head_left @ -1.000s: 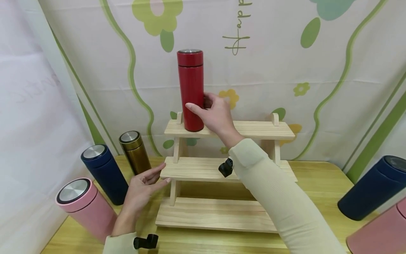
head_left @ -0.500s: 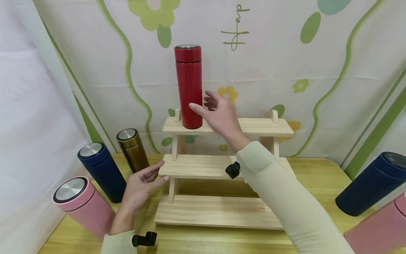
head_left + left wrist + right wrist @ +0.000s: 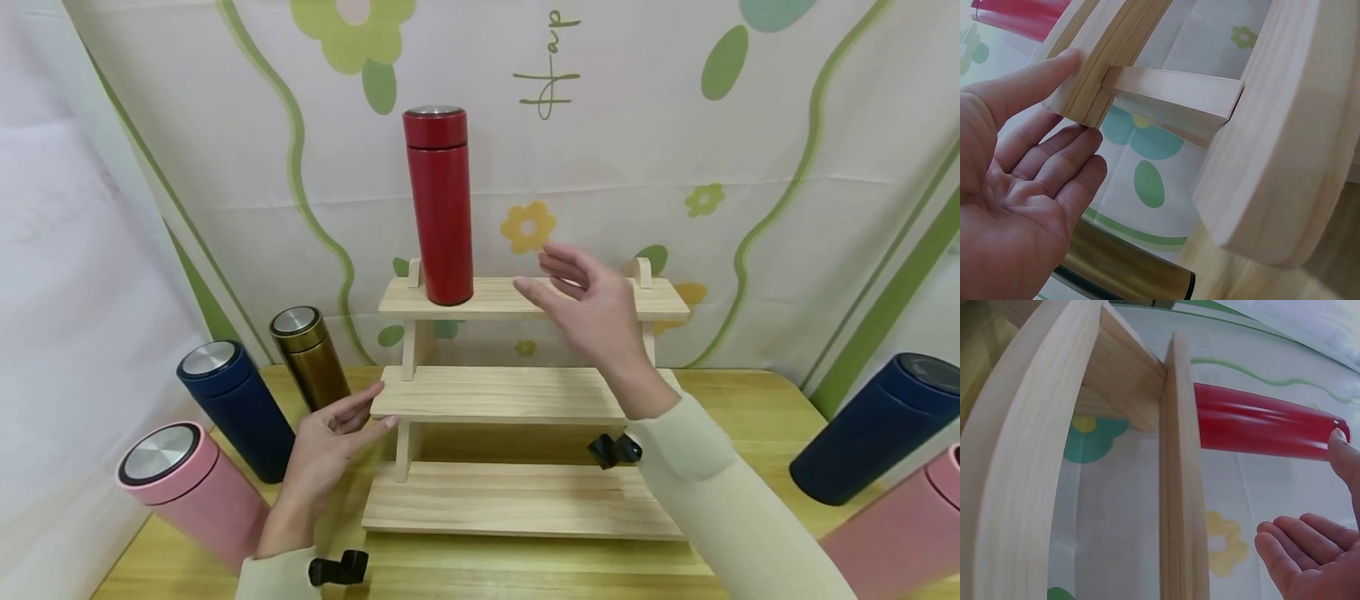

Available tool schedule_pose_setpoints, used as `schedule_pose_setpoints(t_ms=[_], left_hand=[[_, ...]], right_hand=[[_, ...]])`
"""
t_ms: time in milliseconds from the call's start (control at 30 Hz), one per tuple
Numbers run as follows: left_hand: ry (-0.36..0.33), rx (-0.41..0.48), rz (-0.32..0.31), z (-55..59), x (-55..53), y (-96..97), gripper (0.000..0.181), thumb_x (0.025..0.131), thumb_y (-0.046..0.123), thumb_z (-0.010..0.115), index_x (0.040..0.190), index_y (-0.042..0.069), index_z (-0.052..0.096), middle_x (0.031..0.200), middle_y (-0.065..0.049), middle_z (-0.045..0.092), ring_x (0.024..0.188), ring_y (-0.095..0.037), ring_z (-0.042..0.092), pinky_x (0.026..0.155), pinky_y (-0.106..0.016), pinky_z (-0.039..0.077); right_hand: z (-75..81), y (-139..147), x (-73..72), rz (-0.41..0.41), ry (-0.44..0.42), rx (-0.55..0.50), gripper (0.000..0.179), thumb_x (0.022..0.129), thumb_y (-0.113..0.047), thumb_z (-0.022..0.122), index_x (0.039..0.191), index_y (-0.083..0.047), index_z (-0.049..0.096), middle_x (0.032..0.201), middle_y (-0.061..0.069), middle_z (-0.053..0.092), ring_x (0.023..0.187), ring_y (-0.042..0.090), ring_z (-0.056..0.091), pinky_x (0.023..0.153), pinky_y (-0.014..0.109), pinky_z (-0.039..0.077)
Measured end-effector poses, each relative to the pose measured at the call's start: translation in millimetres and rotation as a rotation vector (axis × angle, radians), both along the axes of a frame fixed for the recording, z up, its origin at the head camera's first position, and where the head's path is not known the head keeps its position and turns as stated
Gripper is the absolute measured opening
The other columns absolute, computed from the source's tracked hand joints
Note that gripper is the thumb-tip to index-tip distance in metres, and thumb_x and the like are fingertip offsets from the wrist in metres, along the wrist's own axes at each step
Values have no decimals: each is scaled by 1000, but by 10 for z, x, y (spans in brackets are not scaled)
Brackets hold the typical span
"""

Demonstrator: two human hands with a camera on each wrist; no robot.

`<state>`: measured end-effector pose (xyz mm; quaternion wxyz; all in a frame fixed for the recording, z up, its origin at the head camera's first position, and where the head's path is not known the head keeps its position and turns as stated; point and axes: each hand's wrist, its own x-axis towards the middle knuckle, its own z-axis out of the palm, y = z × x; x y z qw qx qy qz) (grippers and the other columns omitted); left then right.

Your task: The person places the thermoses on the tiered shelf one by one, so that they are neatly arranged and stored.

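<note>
A tall red thermos [image 3: 439, 204] stands upright on the top tier of a three-tiered wooden stand [image 3: 510, 392], near its left end. My right hand [image 3: 588, 304] is open in front of the right part of that tier, apart from the thermos and holding nothing. In the right wrist view, the red thermos [image 3: 1260, 420] shows beyond the tier's edge, and my right hand [image 3: 1316, 550] has its fingers spread from the thumb. My left hand [image 3: 330, 446] holds the left end of the middle tier. The left wrist view shows the thumb and fingertips of my left hand [image 3: 1035, 162] at that board's end.
On the table [image 3: 750, 417], a gold thermos [image 3: 311, 358], a navy thermos [image 3: 243, 417] and a pink thermos [image 3: 202, 496] stand at left. Another navy thermos [image 3: 873, 433] and pink thermos [image 3: 907, 533] are at right. A patterned cloth [image 3: 630, 125] hangs behind the stand.
My right hand has let go of the red thermos and moved right and slightly down. The thermos stays on the top tier. My left hand keeps its place at the middle tier.
</note>
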<state>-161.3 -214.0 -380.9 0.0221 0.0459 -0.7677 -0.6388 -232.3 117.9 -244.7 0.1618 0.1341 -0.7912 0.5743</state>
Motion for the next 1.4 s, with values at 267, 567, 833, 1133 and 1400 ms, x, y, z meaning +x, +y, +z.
schedule_pose_setpoints(t_ms=[267, 567, 833, 1133, 1400], left_hand=[[7, -2, 5, -2, 13, -18, 66, 93, 28, 88, 153, 24, 62, 162, 3, 56, 153, -18, 48, 121, -41, 42], [13, 2, 8, 12, 10, -19, 64, 93, 28, 88, 152, 23, 63, 161, 3, 57, 152, -16, 49, 121, -40, 41], [20, 12, 10, 4, 18, -15, 65, 93, 27, 88, 153, 22, 63, 162, 3, 55, 154, -19, 46, 123, -44, 40], [22, 11, 13, 10, 28, -27, 65, 94, 27, 87, 153, 22, 62, 163, 2, 54, 155, -20, 45, 124, -45, 38], [13, 6, 14, -2, 38, -44, 65, 94, 29, 87, 153, 24, 62, 163, 4, 54, 154, -17, 46, 124, -44, 39]], right_hand=[[-82, 362, 332, -76, 74, -21, 60, 93, -36, 88, 147, -20, 66, 145, 1, 71, 133, 13, 68, 108, 20, 54], [-303, 859, 619, -185, 62, -15, 58, 96, -22, 84, 150, -18, 64, 143, -4, 72, 121, -3, 71, 96, 10, 55], [-477, 1205, 806, -358, 46, -9, 56, 94, -12, 85, 147, -16, 67, 131, -18, 75, 112, -10, 71, 91, 6, 54], [-624, 1509, 939, -468, -68, -5, 57, 93, -17, 87, 147, -21, 68, 127, -25, 75, 104, -16, 70, 83, 4, 54], [-702, 1623, 986, -528, -138, -31, 58, 92, -23, 88, 146, -21, 68, 126, -25, 75, 103, -17, 69, 83, 3, 53]])
